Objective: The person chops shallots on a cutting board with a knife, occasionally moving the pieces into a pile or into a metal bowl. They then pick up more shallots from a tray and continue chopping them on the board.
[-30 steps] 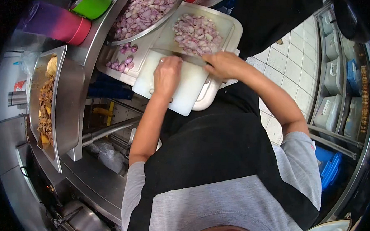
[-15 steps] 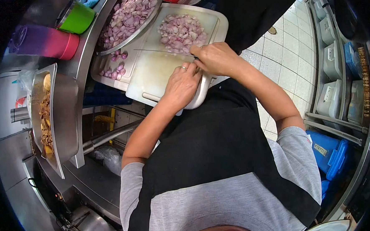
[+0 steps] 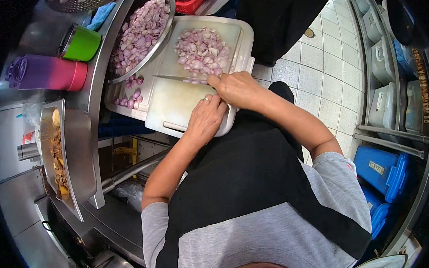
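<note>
My right hand (image 3: 236,88) is wrapped round the handle end of a knife (image 3: 178,78), whose blade lies across the cutting board (image 3: 166,100). Beside it my left hand (image 3: 205,119), with a ring on one finger, has its fingers curled together at the board's near right edge; what they hold, if anything, is hidden. Sliced shallots (image 3: 203,49) form a pile beyond the blade. Several whole peeled shallots (image 3: 131,100) lie in the white tray (image 3: 245,35) left of the board. A metal bowl (image 3: 170,15) of sliced shallots overlaps the tray's far left side.
On the steel counter at left stand a pink-purple bottle (image 3: 51,72) and a green cup (image 3: 82,43). Below is a metal pan (image 3: 79,155) of food. A person in dark clothing (image 3: 279,19) stands beyond the tray. Shelves with bins (image 3: 384,105) line the right.
The view has shifted, so the tray and bowl appear slightly further left. My hands stay close together at the board's right side, with the knife still in my right hand.
</note>
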Tool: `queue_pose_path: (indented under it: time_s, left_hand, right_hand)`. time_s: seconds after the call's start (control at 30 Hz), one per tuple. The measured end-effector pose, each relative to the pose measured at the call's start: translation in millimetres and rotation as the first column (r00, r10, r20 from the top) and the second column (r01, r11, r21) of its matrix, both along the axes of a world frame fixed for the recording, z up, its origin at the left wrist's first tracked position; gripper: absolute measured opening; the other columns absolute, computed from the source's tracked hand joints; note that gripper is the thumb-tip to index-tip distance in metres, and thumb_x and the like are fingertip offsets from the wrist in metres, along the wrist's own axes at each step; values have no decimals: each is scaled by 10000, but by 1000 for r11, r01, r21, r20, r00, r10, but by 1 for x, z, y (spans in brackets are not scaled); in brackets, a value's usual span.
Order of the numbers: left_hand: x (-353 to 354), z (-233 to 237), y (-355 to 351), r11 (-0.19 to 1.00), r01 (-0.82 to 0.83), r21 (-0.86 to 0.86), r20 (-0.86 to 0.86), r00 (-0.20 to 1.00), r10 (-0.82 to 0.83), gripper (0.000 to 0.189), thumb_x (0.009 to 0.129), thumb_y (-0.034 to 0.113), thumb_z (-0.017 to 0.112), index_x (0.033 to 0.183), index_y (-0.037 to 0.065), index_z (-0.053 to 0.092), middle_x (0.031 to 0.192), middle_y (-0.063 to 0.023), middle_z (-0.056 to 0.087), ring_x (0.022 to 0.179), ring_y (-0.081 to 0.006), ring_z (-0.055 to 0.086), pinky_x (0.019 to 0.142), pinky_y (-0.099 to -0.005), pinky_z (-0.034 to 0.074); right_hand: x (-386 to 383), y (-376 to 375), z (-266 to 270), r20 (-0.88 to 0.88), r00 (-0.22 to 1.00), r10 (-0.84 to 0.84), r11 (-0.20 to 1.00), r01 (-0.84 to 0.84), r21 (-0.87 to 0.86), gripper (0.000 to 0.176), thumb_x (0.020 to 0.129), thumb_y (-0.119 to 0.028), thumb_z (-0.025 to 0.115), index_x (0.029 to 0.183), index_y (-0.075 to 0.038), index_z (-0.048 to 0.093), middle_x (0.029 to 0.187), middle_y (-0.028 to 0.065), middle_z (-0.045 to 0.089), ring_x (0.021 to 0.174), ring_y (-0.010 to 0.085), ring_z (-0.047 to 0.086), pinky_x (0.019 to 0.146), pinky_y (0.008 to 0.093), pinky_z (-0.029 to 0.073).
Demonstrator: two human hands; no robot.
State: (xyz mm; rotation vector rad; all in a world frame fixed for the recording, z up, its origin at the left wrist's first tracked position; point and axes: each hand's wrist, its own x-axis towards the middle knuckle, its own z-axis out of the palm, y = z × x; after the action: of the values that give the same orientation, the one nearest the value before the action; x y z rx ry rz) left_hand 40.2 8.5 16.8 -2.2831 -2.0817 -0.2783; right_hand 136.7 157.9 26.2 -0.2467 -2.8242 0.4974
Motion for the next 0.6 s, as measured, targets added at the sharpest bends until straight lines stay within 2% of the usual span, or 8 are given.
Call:
queue_pose_path:
  time_s: [0.17, 0.23, 0.27, 0.33, 0.4, 0.43, 0.47, 0.6]
  left_hand:
    - [1, -8, -10, 998, 26, 60, 43, 999, -29, 168, 782, 75, 559, 930, 6, 602, 939, -112, 549, 868, -263, 549, 748, -374, 508]
    - [0, -12, -13, 993, 15, 114, 82, 996, -25, 154, 777, 57, 592, 926, 22, 606, 935, -104, 567, 834, -273, 571, 727, -375, 522]
    - [-1, -12, -15, 993, 13, 113, 86, 996, -23, 154, 777, 57, 592, 926, 22, 606, 935, -104, 567, 834, -273, 571, 727, -375, 522]
    - [-1, -9, -15, 984, -39, 175, 272, 962, -10, 149, 773, 23, 643, 920, 40, 618, 910, -97, 599, 812, -294, 601, 702, -392, 526]
    - [-7, 0, -13, 975, -67, 211, 332, 943, -7, 150, 775, 14, 666, 917, 42, 627, 884, -99, 612, 801, -305, 611, 696, -400, 524]
    - [-10, 6, -10, 965, -93, 244, 387, 922, -9, 153, 776, 5, 689, 915, 43, 636, 858, -102, 624, 790, -316, 621, 690, -408, 522]
    - [-15, 11, -5, 965, -95, 246, 389, 921, -9, 153, 776, 5, 689, 915, 43, 636, 858, -102, 624, 790, -316, 621, 690, -408, 522]
    - [-40, 27, 27, 900, -307, 308, 447, 882, 148, 123, 796, 9, 693, 911, 32, 656, 864, -124, 662, 811, -324, 644, 714, -415, 523]
  right_hand:
    - [1, -6, -6, 30, 999, 16, 996, -13, -89, 229, 833, -156, 614, 1015, -24, 571, 881, 220, 680, 783, 359, 696, 642, 468, 549]
    - [6, 7, -2, 36, 998, 50, 964, -39, -265, 291, 848, -163, 620, 1115, -49, 599, 939, 179, 682, 857, 362, 678, 742, 468, 535]
    - [8, 16, 0, 40, 998, 53, 963, -40, -266, 291, 848, -163, 620, 1115, -49, 599, 939, 179, 682, 857, 362, 678, 742, 468, 535]
    - [11, 37, 2, 84, 985, -151, 960, 167, -225, 278, 857, -180, 620, 1110, -68, 643, 989, 160, 685, 933, 349, 660, 822, 464, 512]
    - [12, 56, -4, 100, 965, -242, 956, 254, -146, 232, 853, -166, 610, 1048, -55, 671, 977, 179, 682, 929, 356, 660, 814, 471, 516]
    - [13, 60, -7, 120, 960, -255, 956, 269, -121, 208, 867, -199, 594, 969, -33, 668, 993, 199, 665, 910, 393, 666, 789, 485, 537]
    - [11, 60, -10, 122, 960, -253, 956, 268, -118, 208, 867, -199, 594, 969, -33, 668, 993, 199, 665, 910, 393, 666, 789, 485, 537]
    - [-3, 50, -9, 220, 916, -336, 936, 350, -31, 258, 832, -220, 620, 990, -20, 659, 1055, 199, 650, 909, 382, 671, 805, 469, 540]
